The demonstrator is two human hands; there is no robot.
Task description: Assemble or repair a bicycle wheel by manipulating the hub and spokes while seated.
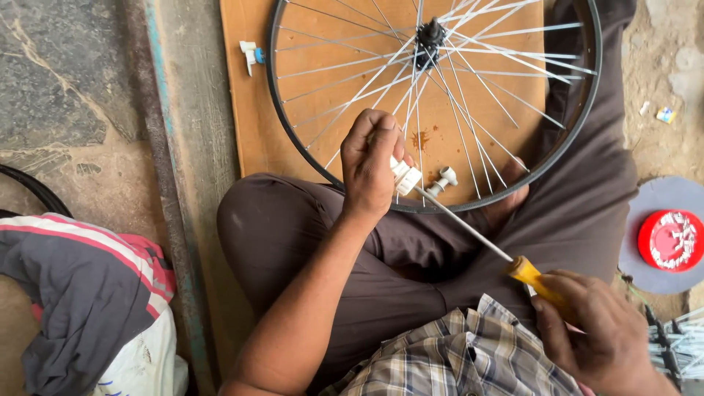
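Left hand (370,165) pinches a white plastic fitting (405,178) against the bicycle wheel rim (469,204); right hand (601,330) grips a yellow-handled screwdriver (532,275), its tip at the fitting

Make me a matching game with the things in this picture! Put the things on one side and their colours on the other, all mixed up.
Things:
1. screwdriver handle
2. round lid
3. wheel rim
4. small part held in the left hand

Colours:
A. black
B. white
C. yellow
D. red

Right pairs: 1-C, 2-D, 3-A, 4-B.

The right hand holds the screwdriver, and its tip meets the white part pinched by the left hand at the wheel.
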